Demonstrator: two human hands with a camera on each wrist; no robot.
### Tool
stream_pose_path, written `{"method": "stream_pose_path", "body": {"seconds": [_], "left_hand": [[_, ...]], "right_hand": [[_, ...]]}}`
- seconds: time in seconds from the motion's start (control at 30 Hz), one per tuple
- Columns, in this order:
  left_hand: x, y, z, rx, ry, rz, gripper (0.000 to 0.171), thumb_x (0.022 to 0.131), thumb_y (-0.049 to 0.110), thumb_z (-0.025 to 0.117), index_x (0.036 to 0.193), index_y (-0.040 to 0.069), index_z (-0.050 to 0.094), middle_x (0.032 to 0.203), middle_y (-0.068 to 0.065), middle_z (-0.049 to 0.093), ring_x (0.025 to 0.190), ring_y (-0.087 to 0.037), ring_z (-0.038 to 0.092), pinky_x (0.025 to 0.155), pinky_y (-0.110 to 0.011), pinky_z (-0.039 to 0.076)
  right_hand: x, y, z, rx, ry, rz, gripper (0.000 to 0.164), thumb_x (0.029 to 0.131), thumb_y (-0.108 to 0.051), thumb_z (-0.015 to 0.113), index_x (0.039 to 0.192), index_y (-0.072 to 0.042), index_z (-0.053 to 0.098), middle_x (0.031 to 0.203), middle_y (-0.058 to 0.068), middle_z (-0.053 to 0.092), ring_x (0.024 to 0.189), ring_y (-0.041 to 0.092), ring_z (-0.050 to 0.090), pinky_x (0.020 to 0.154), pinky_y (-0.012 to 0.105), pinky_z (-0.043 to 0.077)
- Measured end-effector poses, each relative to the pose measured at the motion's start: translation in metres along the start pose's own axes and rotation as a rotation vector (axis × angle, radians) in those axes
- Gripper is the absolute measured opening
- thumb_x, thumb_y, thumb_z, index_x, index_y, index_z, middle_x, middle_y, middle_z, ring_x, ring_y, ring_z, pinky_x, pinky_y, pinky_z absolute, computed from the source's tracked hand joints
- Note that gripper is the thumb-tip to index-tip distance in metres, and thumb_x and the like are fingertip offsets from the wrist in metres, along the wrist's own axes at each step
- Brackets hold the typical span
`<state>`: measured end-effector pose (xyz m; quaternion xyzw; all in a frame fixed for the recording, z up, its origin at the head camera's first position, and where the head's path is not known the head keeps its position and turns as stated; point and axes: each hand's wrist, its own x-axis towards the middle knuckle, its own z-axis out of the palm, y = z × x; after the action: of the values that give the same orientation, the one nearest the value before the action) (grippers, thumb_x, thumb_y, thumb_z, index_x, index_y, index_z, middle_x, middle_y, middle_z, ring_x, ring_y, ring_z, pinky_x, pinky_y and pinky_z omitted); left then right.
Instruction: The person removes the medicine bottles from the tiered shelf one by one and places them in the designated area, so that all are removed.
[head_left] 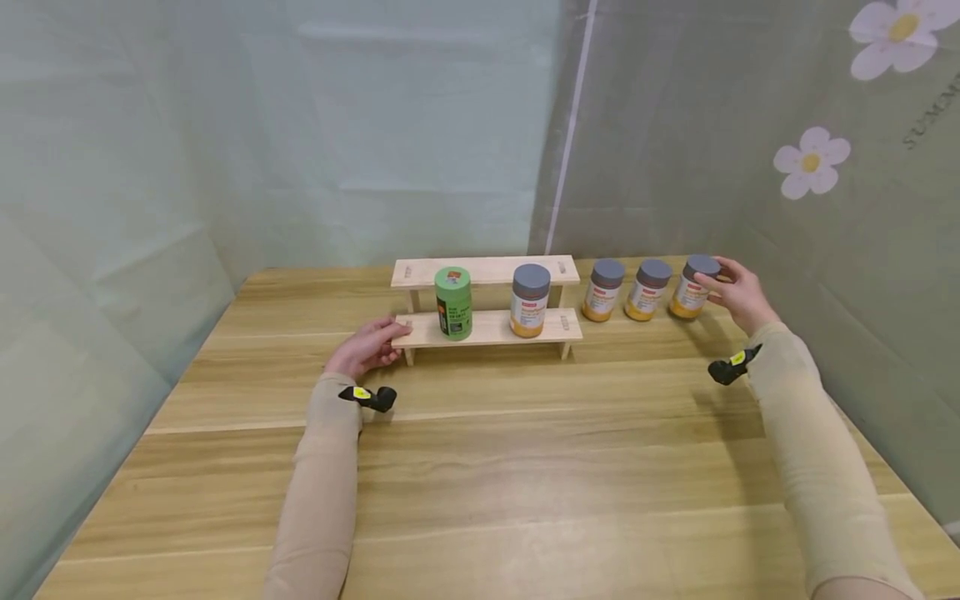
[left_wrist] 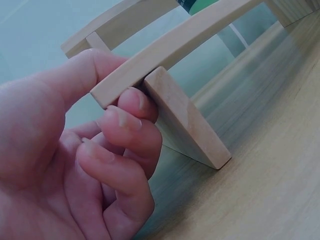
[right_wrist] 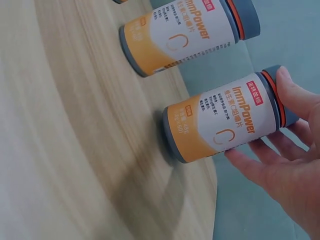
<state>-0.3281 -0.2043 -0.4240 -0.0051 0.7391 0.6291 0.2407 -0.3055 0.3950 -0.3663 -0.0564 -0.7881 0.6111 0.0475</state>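
Observation:
A two-tier wooden shelf rack (head_left: 486,268) stands at the back of the table. My left hand (head_left: 367,346) pinches the left end of its lower board (left_wrist: 150,60), thumb above and curled fingers beneath. On that lower board stand a green canister (head_left: 453,308) and a grey-capped vitamin bottle (head_left: 529,304). To the right of the rack, more bottles of the same kind stand in a row. My right hand (head_left: 738,296) holds the rightmost vitamin bottle (right_wrist: 225,117) around its cap, thumb on the near side. Whether its base touches the table I cannot tell.
Two vitamin bottles, the left one (head_left: 603,292) and the middle one (head_left: 648,292), stand between the rack and my right hand. The wooden table (head_left: 525,467) stretches toward me. Pale curtains (head_left: 420,125) hang behind and on both sides.

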Motion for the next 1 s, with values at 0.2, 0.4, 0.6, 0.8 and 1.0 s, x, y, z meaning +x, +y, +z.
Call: {"method": "stream_pose_path", "body": {"seconds": [0.2, 0.4, 0.6, 0.8, 1.0], "left_hand": [[0.0, -0.001, 0.0, -0.012, 0.004, -0.014, 0.034, 0.097, 0.031, 0.057, 0.123, 0.013, 0.044, 0.071, 0.009, 0.055, 0.056, -0.002, 0.05, 0.052, -0.014, 0.039], [-0.001, -0.002, 0.001, -0.027, -0.014, -0.016, 0.033, 0.098, 0.03, 0.056, 0.124, 0.013, 0.042, 0.069, 0.009, 0.055, 0.055, -0.002, 0.05, 0.052, -0.014, 0.039], [0.0, -0.001, -0.002, -0.027, -0.009, -0.008, 0.024, 0.099, 0.031, 0.055, 0.114, 0.016, 0.044, 0.067, 0.01, 0.055, 0.056, -0.001, 0.05, 0.053, -0.014, 0.04], [0.0, 0.0, -0.001, -0.037, -0.012, -0.006, 0.024, 0.097, 0.031, 0.058, 0.111, 0.016, 0.045, 0.068, 0.01, 0.056, 0.057, -0.001, 0.052, 0.055, -0.015, 0.042], [0.0, 0.0, -0.001, -0.05, -0.013, -0.007, 0.022, 0.097, 0.03, 0.059, 0.11, 0.016, 0.045, 0.071, 0.01, 0.056, 0.057, -0.001, 0.051, 0.054, -0.014, 0.042]], "right_hand": [[-0.001, 0.009, -0.002, -0.133, -0.016, 0.016, 0.076, 0.096, -0.037, 0.055, 0.155, -0.01, 0.015, 0.146, 0.007, 0.037, 0.131, 0.012, 0.04, 0.102, 0.022, 0.043], [-0.003, 0.019, -0.006, -0.075, -0.041, -0.033, 0.07, 0.098, -0.029, 0.055, 0.154, -0.014, 0.017, 0.158, 0.013, 0.022, 0.147, 0.025, 0.024, 0.084, 0.005, 0.042], [-0.003, 0.018, -0.005, -0.239, -0.021, -0.109, 0.069, 0.1, -0.036, 0.048, 0.154, -0.01, 0.014, 0.157, 0.025, 0.021, 0.145, 0.037, 0.027, 0.091, 0.009, 0.042], [-0.007, 0.011, -0.001, -0.302, 0.005, -0.103, 0.075, 0.1, -0.037, 0.048, 0.154, -0.004, 0.007, 0.156, 0.031, 0.017, 0.142, 0.047, 0.024, 0.111, 0.038, 0.037], [-0.009, 0.001, 0.005, -0.28, -0.002, -0.041, 0.091, 0.096, -0.036, 0.057, 0.154, -0.007, -0.007, 0.16, 0.027, 0.001, 0.146, 0.047, 0.012, 0.115, 0.061, 0.02]]}}
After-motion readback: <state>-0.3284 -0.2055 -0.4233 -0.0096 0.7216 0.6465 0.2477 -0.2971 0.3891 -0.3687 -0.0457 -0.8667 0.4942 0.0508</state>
